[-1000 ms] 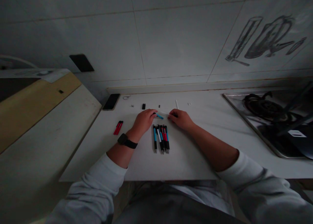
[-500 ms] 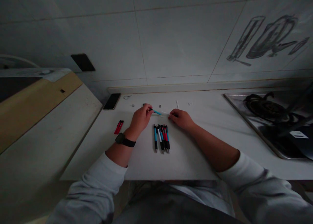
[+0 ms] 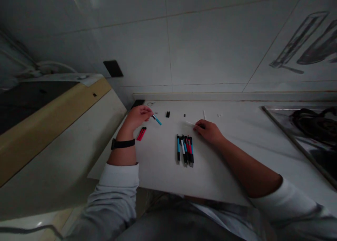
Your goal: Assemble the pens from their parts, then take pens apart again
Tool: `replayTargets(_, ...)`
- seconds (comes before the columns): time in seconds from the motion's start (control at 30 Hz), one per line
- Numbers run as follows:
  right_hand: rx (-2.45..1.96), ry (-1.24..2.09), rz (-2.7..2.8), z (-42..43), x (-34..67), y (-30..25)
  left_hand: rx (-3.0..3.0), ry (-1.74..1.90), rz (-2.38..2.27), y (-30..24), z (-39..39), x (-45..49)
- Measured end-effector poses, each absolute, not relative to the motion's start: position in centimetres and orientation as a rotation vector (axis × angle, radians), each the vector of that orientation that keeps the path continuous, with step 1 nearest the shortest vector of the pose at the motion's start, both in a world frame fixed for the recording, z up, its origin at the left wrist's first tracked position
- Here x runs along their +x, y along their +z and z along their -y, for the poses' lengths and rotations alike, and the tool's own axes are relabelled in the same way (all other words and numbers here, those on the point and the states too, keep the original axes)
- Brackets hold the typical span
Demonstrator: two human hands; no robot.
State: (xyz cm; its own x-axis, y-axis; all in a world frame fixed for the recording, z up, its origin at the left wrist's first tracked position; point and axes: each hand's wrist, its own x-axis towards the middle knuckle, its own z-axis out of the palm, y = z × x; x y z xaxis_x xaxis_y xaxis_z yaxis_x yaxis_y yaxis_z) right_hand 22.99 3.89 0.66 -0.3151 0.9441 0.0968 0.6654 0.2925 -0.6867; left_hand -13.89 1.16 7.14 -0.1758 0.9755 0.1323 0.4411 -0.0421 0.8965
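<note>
My left hand (image 3: 137,116) is closed around a blue pen barrel (image 3: 157,120), holding it over the white counter (image 3: 163,167) near the counter's left edge. My right hand (image 3: 207,130) rests on the counter with its fingers pinched on a thin white refill (image 3: 190,123). Between the hands lies a row of several blue, red and black pens (image 3: 184,149). A red pen part (image 3: 141,133) lies just below my left hand. A small black piece (image 3: 167,114) and a short white tube (image 3: 204,114) lie farther back.
A dark phone (image 3: 137,102) lies at the counter's back left corner by the tiled wall. A gas hob (image 3: 310,135) fills the right side. To the left, a lower surface with a yellow board (image 3: 50,125) adjoins the counter.
My left hand has pulled the blue barrel away to the left, off the refill that my right hand keeps. The camera has turned left.
</note>
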Motion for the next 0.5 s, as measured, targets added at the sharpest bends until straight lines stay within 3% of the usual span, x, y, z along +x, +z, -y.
replayTargets(0.33, -1.477, 0.743, 2.083, -4.0, 23.1, 0.7, 1.849, 0.45, -1.945, 5.1, -1.5, -15.8)
replayTargets(0.5, -1.455, 0.728, 2.093, -4.0, 23.1, 0.6, 1.891, 0.373, -1.952, 3.8, -2.1, -16.1)
